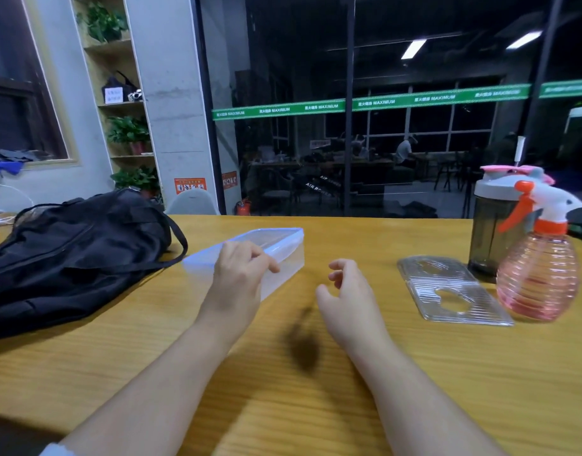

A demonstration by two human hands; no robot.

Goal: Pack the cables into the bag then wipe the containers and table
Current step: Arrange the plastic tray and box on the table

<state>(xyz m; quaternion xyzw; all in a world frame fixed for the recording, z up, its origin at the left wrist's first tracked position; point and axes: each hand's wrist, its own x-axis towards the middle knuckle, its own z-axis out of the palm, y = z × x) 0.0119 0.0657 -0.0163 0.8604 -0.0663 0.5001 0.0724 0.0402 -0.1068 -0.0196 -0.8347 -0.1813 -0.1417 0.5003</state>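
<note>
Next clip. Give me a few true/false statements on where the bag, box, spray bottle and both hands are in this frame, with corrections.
1. The black bag lies at the table's left. True.
2. The left hand holds a cloth. False: it is at the clear box and no cloth shows.
3. The right hand holds nothing, with its fingers loosely curled. True.
4. The pink spray bottle lies tipped over. False: it stands upright, at the right.
5. A flat clear lid lies just left of the spray bottle. True.
6. Cables lie on the table. False: none are visible.
</note>
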